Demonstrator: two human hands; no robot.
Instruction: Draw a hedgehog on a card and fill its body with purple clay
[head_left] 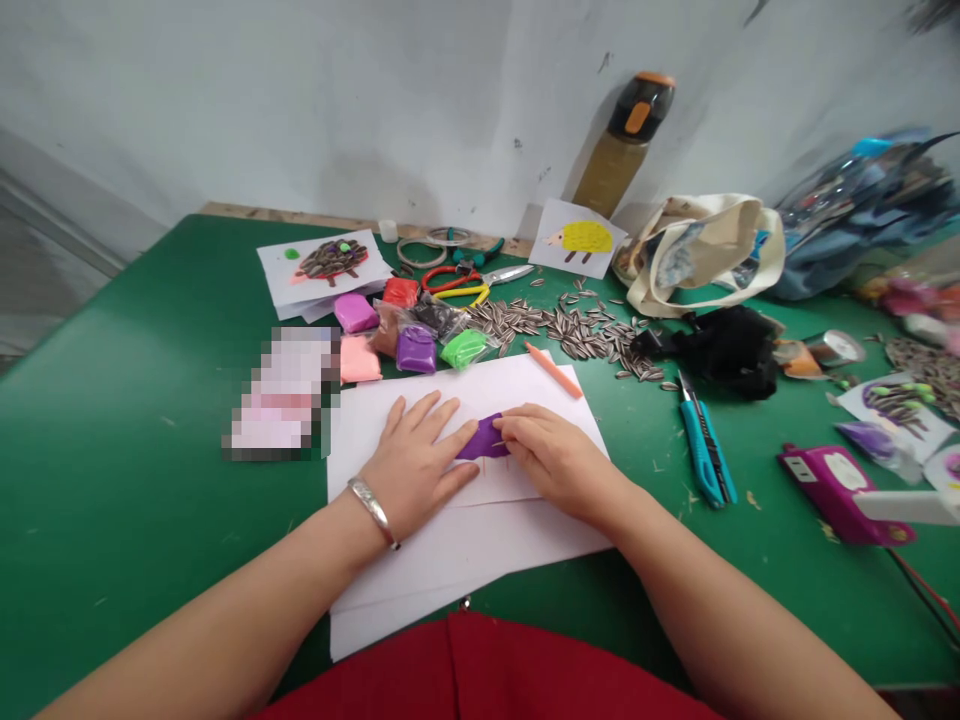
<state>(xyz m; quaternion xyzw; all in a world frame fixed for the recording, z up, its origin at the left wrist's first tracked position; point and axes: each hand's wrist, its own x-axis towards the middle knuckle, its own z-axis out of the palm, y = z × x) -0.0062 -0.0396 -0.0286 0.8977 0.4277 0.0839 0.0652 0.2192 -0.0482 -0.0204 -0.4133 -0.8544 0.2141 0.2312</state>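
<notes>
Purple clay (478, 441) on paper (450, 540), L hand (418, 455) spread wide, touching edge, R hand (559, 458) curled over it, pinch unclear

Remote feed: I log a craft workspace, home or workshop unclear. Green table (150, 400), back edge against a scuffed wall (300, 100); paper sheets (450, 545) at its front edge; clay packets (416, 348), seeds (581, 332) and an animal drawing (586, 238) nearer the back.

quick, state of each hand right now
Left hand: open, spread on the white paper.
Right hand: fingers bent on the purple patch; any grip cannot be told.
</notes>
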